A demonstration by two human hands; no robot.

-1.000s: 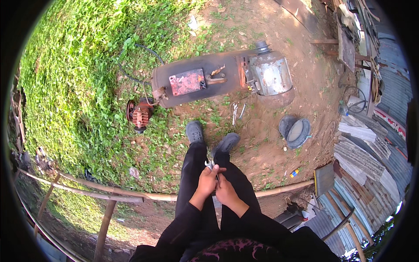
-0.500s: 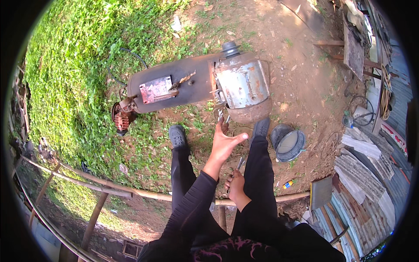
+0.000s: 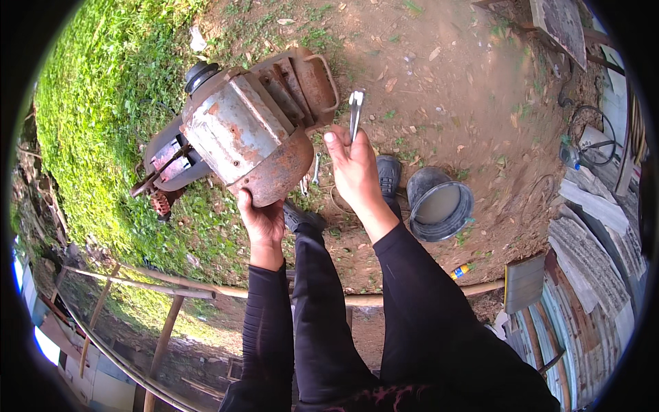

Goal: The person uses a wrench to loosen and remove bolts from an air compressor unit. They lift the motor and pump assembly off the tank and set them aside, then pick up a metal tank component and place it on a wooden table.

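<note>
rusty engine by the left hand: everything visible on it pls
The rusty engine is a boxy metal machine: grey, paint-worn tank on top with a black cap, rust-brown rounded cover in front, a rusted frame loop at the back. It lies tilted on dirt at the grass edge. The left hand grips the cover's lower edge. The right hand, holding a wrench, is apart.

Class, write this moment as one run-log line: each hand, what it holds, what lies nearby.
left hand: grips rusty machine rim | right hand: holds wrench | nearby: grey bucket
</note>
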